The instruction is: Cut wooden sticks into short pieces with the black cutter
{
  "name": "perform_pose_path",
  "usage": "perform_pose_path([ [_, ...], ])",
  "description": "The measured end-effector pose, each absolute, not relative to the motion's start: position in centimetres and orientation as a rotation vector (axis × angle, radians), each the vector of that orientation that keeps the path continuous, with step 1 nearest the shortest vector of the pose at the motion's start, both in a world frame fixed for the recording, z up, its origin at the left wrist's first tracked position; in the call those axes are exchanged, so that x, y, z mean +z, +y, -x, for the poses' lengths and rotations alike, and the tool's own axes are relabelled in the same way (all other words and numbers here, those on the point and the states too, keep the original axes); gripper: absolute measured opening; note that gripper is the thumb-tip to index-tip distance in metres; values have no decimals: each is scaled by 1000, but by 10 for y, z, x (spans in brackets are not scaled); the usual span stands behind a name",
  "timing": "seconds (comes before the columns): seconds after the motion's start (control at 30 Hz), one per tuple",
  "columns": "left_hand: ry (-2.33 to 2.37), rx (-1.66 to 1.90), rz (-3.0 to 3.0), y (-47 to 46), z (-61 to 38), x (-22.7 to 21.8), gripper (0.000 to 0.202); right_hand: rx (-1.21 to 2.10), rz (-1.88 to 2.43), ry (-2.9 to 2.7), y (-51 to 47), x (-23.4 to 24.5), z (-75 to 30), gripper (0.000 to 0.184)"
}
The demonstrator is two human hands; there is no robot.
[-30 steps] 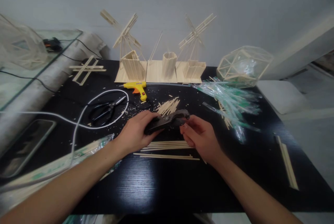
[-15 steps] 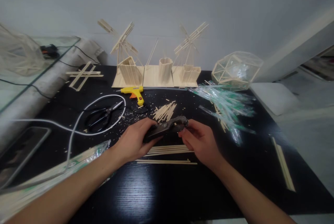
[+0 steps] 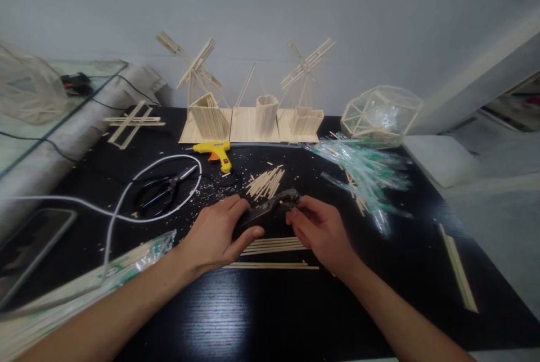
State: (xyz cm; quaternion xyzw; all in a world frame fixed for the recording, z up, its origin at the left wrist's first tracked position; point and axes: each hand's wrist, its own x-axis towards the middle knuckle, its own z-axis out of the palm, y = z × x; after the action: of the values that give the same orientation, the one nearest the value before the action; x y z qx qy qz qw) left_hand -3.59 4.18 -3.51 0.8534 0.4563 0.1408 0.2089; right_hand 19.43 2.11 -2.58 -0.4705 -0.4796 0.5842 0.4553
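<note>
Dark tool (image 3: 265, 210): slants left to far right, held in left hand (image 3: 216, 229), ends at curled right hand (image 3: 323, 229); whether pinching, cannot tell.

dim, greyish light; pale glare on the black tabletop (image 3: 320, 317); outer edges blurred and stretched.

This seems to be a small craft workshop: the black table (image 3: 291, 311) carries a yellow glue gun (image 3: 222, 153), pliers (image 3: 172, 181) and scattered wood scraps, and on the far side stand models (image 3: 210, 118) made of thin sticks
</note>
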Motion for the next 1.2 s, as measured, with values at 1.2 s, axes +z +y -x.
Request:
perform_pose_path([
  [1.2, 1396, 314, -2375, 41, 31, -35, 54, 1480, 1246, -1121, 24, -31, -192, 33],
])
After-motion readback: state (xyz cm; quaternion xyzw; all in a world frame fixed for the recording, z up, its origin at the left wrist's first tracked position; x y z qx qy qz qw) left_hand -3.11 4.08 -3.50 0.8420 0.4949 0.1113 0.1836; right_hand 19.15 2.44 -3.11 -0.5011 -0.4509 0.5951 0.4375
